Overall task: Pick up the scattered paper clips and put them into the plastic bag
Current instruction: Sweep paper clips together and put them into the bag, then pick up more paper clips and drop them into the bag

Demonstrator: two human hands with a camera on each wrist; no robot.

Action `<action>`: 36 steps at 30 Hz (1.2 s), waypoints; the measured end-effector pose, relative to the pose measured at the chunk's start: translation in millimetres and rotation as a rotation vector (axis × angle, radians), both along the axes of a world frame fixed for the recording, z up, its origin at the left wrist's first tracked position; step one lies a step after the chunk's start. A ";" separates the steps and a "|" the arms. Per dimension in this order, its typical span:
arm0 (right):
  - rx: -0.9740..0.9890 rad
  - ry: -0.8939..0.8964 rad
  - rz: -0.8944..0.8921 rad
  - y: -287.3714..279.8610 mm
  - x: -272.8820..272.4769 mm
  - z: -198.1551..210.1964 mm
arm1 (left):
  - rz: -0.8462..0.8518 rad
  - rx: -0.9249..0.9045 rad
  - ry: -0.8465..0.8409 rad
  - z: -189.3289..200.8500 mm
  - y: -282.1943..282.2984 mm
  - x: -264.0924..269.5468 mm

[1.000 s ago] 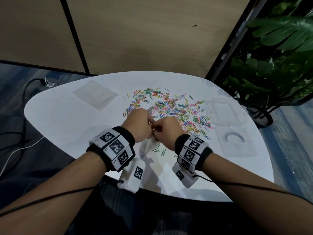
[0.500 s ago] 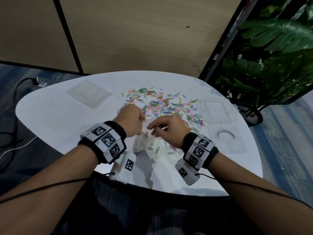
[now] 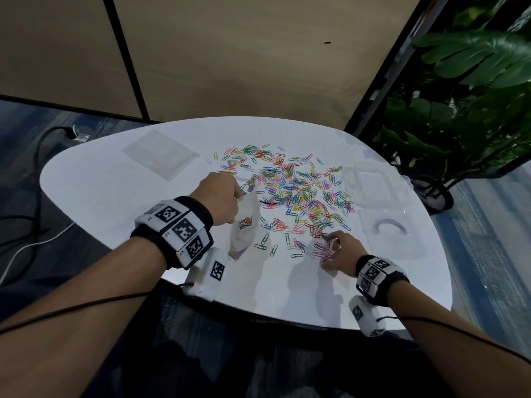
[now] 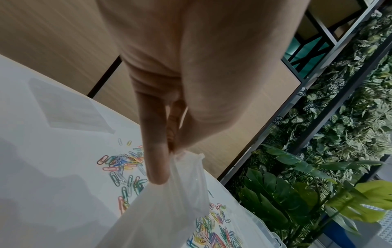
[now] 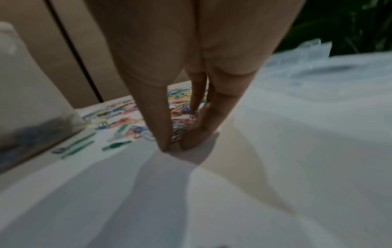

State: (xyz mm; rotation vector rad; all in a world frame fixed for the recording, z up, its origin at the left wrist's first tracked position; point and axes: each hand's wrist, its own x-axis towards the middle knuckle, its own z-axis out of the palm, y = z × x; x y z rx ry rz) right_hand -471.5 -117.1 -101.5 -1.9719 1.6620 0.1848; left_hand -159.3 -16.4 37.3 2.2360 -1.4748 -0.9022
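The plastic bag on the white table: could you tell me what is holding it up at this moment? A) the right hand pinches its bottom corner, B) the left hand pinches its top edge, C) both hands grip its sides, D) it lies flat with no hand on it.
B: the left hand pinches the top edge of the plastic bag, while the right hand is down among the paper clips.

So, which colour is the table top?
White table top, glossy; the head view shows it best.
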 end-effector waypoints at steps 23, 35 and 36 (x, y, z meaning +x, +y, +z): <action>0.027 -0.251 -0.338 -32.5 59.2 25.2 | -0.014 0.007 -0.005 -1.0 -1.0 6.1; 0.429 -1.094 -0.364 21.6 148.7 104.4 | -0.001 -0.013 0.026 -5.5 -4.3 -6.0; 0.387 -1.047 -0.318 25.4 154.1 101.0 | 0.012 -0.022 0.039 -5.6 -3.8 -7.5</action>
